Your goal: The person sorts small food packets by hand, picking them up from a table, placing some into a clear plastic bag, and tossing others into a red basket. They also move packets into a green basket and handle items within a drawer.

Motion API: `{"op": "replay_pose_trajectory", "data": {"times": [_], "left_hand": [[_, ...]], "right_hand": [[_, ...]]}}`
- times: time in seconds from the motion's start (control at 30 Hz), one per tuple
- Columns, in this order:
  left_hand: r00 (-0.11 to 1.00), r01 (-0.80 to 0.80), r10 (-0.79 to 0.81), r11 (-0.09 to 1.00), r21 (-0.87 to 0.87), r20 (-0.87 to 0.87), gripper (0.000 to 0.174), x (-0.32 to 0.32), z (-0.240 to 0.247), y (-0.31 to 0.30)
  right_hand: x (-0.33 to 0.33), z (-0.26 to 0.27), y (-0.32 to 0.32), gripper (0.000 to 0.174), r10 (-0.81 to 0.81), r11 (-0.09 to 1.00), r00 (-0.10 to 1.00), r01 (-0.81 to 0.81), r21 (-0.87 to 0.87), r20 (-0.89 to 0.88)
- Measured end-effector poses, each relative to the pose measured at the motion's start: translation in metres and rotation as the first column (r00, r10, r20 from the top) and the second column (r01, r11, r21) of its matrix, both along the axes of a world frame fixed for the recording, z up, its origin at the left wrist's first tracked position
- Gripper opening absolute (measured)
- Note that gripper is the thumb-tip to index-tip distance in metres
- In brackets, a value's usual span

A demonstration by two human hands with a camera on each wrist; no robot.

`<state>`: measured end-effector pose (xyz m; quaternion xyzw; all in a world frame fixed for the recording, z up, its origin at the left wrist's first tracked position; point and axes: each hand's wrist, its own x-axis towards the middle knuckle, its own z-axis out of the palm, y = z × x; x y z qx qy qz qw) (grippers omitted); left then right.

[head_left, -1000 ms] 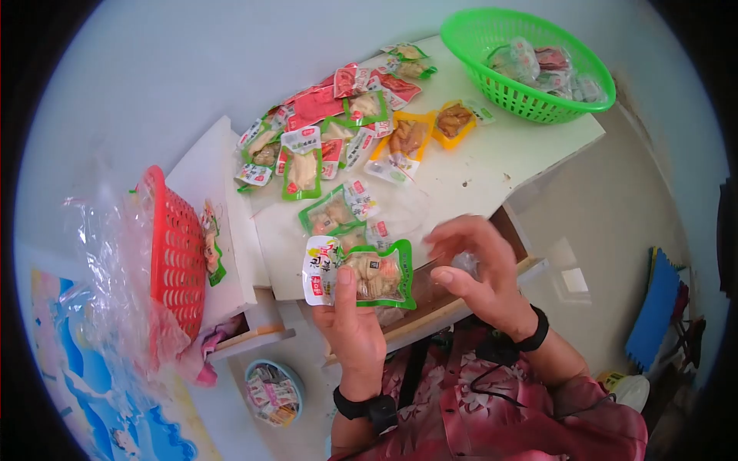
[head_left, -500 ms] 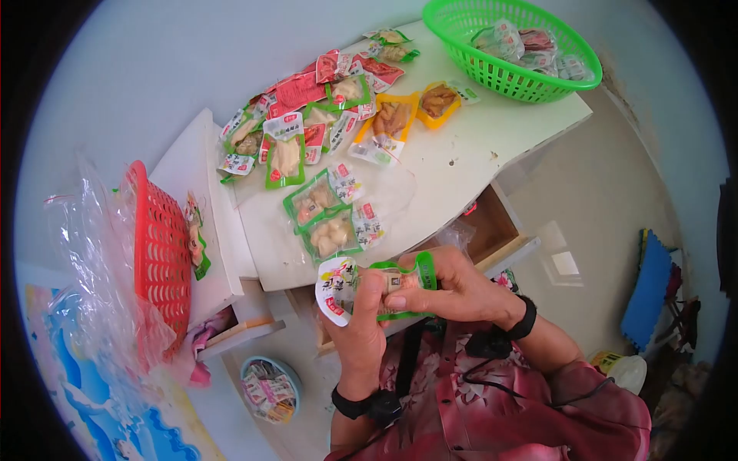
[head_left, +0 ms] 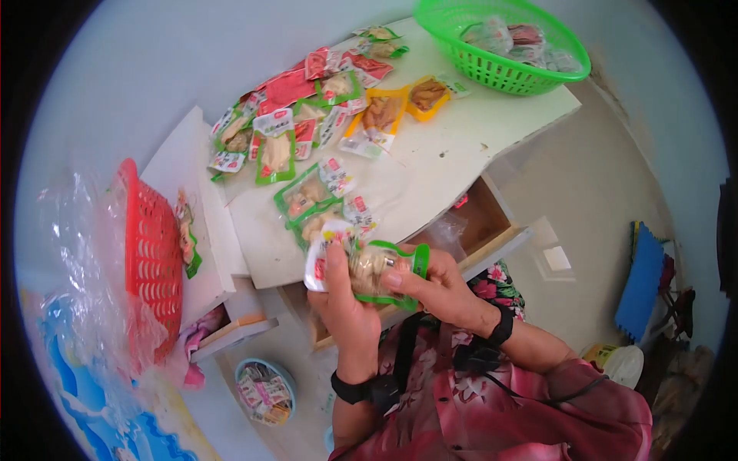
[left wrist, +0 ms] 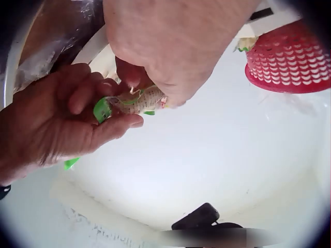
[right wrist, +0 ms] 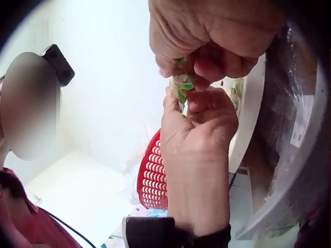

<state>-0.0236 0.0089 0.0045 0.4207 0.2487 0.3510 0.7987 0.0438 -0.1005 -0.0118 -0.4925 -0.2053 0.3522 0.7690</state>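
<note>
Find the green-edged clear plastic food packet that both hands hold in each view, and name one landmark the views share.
Head: green-edged clear plastic food packet, just below centre.
Left wrist: packet, left of centre and slightly above, partly hidden.
Right wrist: packet, above centre, mostly hidden.
Shared landmark: red perforated plastic basket, at left in the head view; upper right in the left wrist view; below and left of centre in the right wrist view.

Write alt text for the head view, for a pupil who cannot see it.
A person's left hand and right hand hold a green-edged food packet near a white table. More packets lie on it, with a green basket at its far right; a red basket is at left.
</note>
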Motion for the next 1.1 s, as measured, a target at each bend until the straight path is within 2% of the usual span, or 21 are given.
{"op": "replay_pose_trajectory", "data": {"times": [0.03,0.07,0.13,0.2,0.23,0.33,0.37,0.4,0.47,0.53,0.6,0.7,0.8,0.9,1.0,1.1], "left_hand": [[0.999,0.031,-0.032,1.0,0.002,0.042,0.032,-0.002,-0.001,-0.004],[0.995,0.101,-0.102,0.991,0.088,0.013,0.037,-0.004,-0.003,-0.006],[0.974,0.226,-0.222,0.938,0.263,-0.048,0.048,-0.008,-0.009,-0.006],[0.97,0.242,-0.236,0.938,0.246,-0.055,0.046,-0.011,-0.013,-0.011],[0.972,0.237,-0.228,0.937,0.256,-0.064,0.045,-0.013,-0.012,-0.013],[0.981,0.191,-0.192,0.953,0.237,-0.022,0.039,-0.01,0.0,-0.011],[0.983,0.179,-0.182,0.952,0.248,-0.014,0.038,-0.009,0.003,-0.008],[0.985,0.169,-0.174,0.951,0.259,-0.004,0.036,-0.01,0.004,-0.005],[0.969,0.248,-0.234,0.934,0.257,-0.082,0.032,-0.019,0.005,0.009],[0.937,0.337,-0.302,0.915,0.222,-0.176,0.029,-0.025,0.006,0.008],[0.887,0.424,-0.373,0.891,0.16,-0.271,0.026,-0.026,0.014,0.0],[0.858,0.493,-0.468,0.866,0.083,-0.211,0.018,-0.024,0.014,-0.016],[0.831,0.538,-0.473,0.817,0.205,-0.293,0.015,-0.025,0.013,-0.013],[0.761,0.633,-0.523,0.729,0.26,-0.384,0.017,-0.027,0.023,-0.008],[0.795,0.605,-0.507,0.705,0.37,-0.334,0.021,-0.02,0.014,-0.01],[0.775,0.627,-0.429,0.616,0.477,-0.465,0.025,-0.013,0.004,-0.008]], "right_hand": [[0.006,0.003,-0.004,0.025,-0.016,0.998,1.0,0.017,-0.058,0.014],[0.01,0.007,-0.009,0.026,-0.034,0.993,0.999,0.037,-0.115,0.026],[0.012,0.011,-0.004,0.03,-0.089,0.991,0.996,0.089,-0.096,0.004],[0.008,0.009,0.001,0.032,-0.065,0.998,0.998,0.066,-0.014,0.026],[0.005,0.009,0.003,0.036,-0.057,0.998,0.993,0.059,-0.013,0.108],[0.01,0.004,0.0,0.037,0.096,0.993,0.988,-0.088,-0.073,0.122],[0.013,-0.003,-0.004,0.032,0.066,0.986,0.971,-0.028,-0.163,0.231],[0.02,-0.003,-0.012,0.031,-0.008,0.991,0.974,0.038,-0.129,0.225],[0.041,0.002,-0.024,0.028,-0.154,0.982,0.966,0.172,-0.074,0.206],[0.057,0.012,-0.024,0.027,-0.211,0.966,0.89,0.252,-0.05,0.403],[0.06,0.02,-0.026,0.026,-0.183,0.971,0.848,0.236,-0.045,0.497],[0.06,0.033,-0.022,0.028,0.051,0.994,0.876,0.0,-0.106,0.479],[0.058,0.037,-0.023,0.03,0.107,0.991,0.953,-0.08,-0.105,0.285],[0.053,0.032,-0.025,0.031,0.201,0.979,0.979,-0.202,-0.007,-0.029],[0.054,0.013,-0.023,0.03,0.194,0.981,0.978,-0.193,0.025,-0.078],[0.065,-0.001,-0.034,0.026,0.118,0.987,0.99,-0.109,-0.114,0.078]]}}
